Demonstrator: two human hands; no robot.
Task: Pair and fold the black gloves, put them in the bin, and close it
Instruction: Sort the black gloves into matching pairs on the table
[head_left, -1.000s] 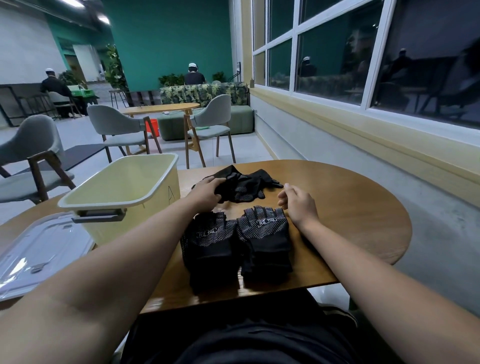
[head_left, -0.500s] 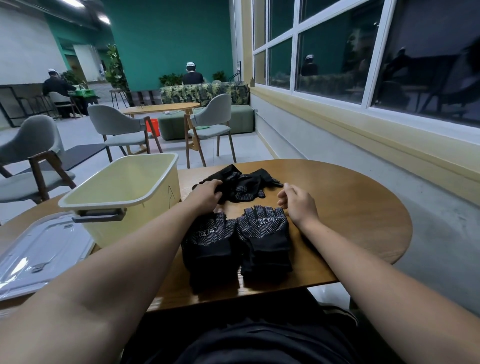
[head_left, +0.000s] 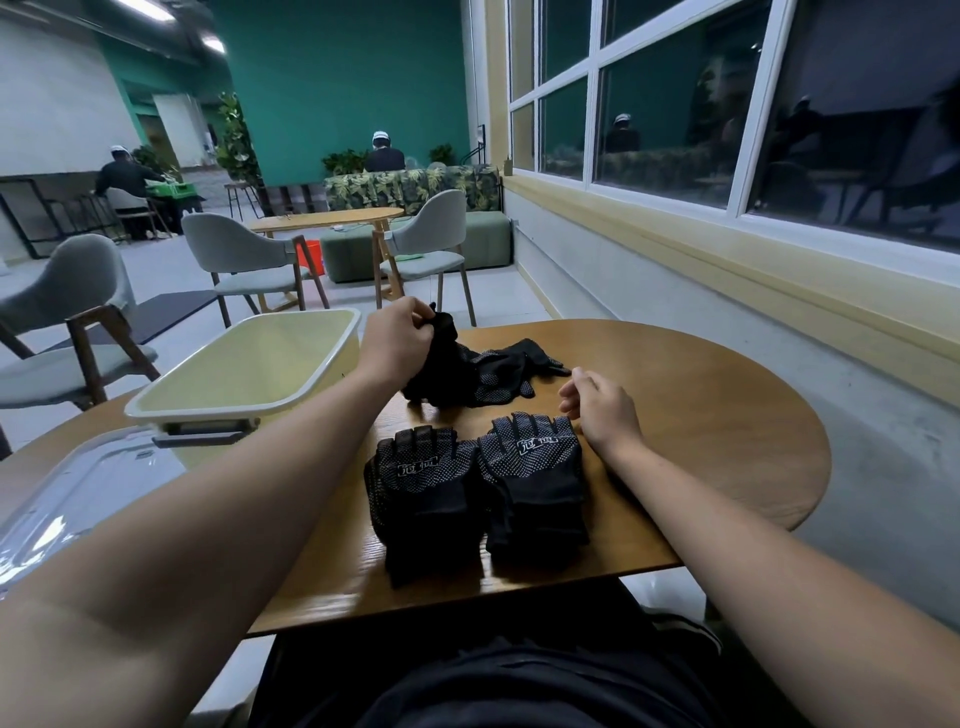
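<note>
My upper arms run off the bottom corners, and my left forearm hides part of the clear lid (head_left: 78, 499), which is itself cut by the left edge. Between my wrists, nearest me, two folded pairs (head_left: 478, 493) of black gloves lie side by side and touching on the round wooden table (head_left: 701, 431); white grip dots and a white logo show on each, too small to read. Their long axes run away from me, finger ends pointing toward the far rim, cuffs toward the near edge. My right hand (head_left: 602, 410) rests just beside the right pair's fingertips, loosely curled and holding nothing. Just beyond it the loose gloves (head_left: 493, 374) sprawl in a dark heap — I cannot tell how many are there or where one ends. Their fingers trail toward the right. My left hand (head_left: 397, 345) is pinched shut on one end of that heap, lifting it off the table; my fingertips are buried in the cloth. Left of that hand stands the pale bin (head_left: 291, 384), open-topped — its floor is hidden by its rim.
</note>
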